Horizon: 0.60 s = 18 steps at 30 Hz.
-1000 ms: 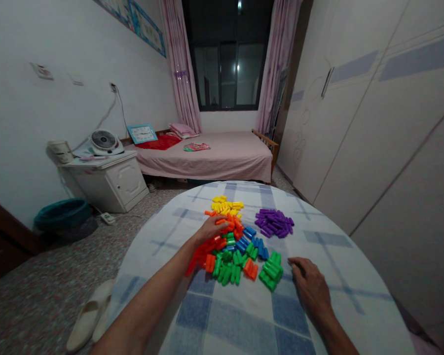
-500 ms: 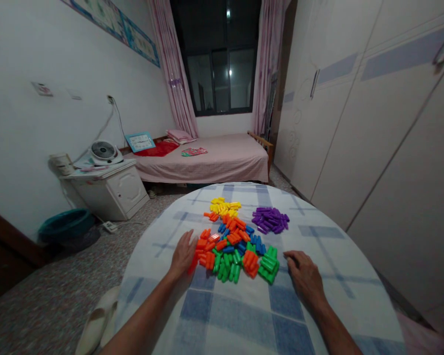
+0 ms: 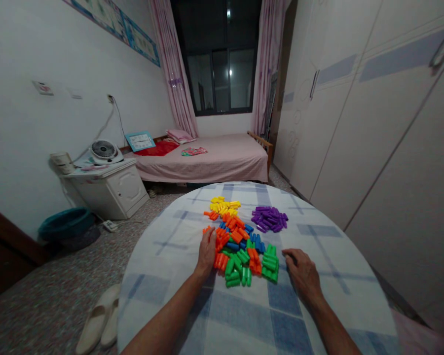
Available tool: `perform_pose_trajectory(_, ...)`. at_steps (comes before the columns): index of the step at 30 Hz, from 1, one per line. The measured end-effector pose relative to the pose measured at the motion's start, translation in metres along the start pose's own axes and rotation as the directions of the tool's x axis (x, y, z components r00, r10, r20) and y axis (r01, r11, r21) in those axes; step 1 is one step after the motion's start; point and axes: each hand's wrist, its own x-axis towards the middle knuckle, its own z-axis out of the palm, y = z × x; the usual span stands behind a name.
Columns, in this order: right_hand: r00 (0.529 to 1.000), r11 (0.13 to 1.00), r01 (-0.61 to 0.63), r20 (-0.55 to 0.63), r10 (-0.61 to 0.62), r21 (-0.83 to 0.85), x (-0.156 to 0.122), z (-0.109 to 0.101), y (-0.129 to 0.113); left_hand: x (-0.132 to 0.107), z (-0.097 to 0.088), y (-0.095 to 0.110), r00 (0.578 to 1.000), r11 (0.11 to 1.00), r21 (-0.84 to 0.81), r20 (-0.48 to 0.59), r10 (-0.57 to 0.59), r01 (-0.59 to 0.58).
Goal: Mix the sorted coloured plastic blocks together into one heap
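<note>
Three peg groups on worktop (image 3: 244, 320): mixed pile (image 3: 244, 246) near, yellow cluster (image 3: 224, 204) and purple cluster (image 3: 269, 219) far; left hand (image 3: 207, 249) flat, fingers unclenched, touches pile's left edge; right hand (image 3: 302, 276) palm-down, empty, just right of it.

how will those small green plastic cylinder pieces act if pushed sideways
The small green plastic cylinder pieces look rigid and probably light, so they should slide as a loose heap. Being rounded, some may roll apart on the checked tablecloth.
</note>
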Motion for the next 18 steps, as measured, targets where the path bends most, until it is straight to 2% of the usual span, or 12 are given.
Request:
perform_pose_trajectory(4,1.000,1.000,0.001,-0.001,-0.001,0.014,-0.001,-0.001,-0.001,-0.015,0.028,0.030,0.991,0.998,0.014,0.120,0.054,-0.056)
perform_pose_trajectory(6,1.000,1.000,0.005,0.002,-0.005,0.020,-0.001,-0.001,-0.001,-0.020,0.038,0.042,0.971,0.995,-0.003,0.222,0.093,-0.095)
perform_pose_trajectory(8,1.000,1.000,0.009,0.005,-0.009,0.023,-0.001,-0.002,-0.002,-0.019,0.043,0.049,0.952,0.988,-0.027,0.266,0.151,-0.149)
perform_pose_trajectory(10,1.000,1.000,0.006,0.007,-0.006,0.017,0.000,-0.002,-0.002,-0.008,0.041,0.048,0.954,0.976,-0.019,0.206,0.217,-0.217)
perform_pose_trajectory(12,1.000,1.000,-0.003,0.014,0.003,0.005,0.000,-0.002,-0.001,0.009,0.033,0.040,0.965,0.966,0.026,0.072,0.253,-0.256)
perform_pose_trajectory(15,1.000,1.000,-0.006,0.018,0.006,-0.004,0.001,-0.001,0.002,0.041,0.013,0.018,0.969,0.978,0.069,-0.139,0.204,-0.196)
perform_pose_trajectory(18,1.000,1.000,0.004,0.009,-0.004,0.002,0.002,0.002,0.007,0.064,-0.004,-0.011,0.949,0.994,0.045,-0.296,0.104,-0.095)
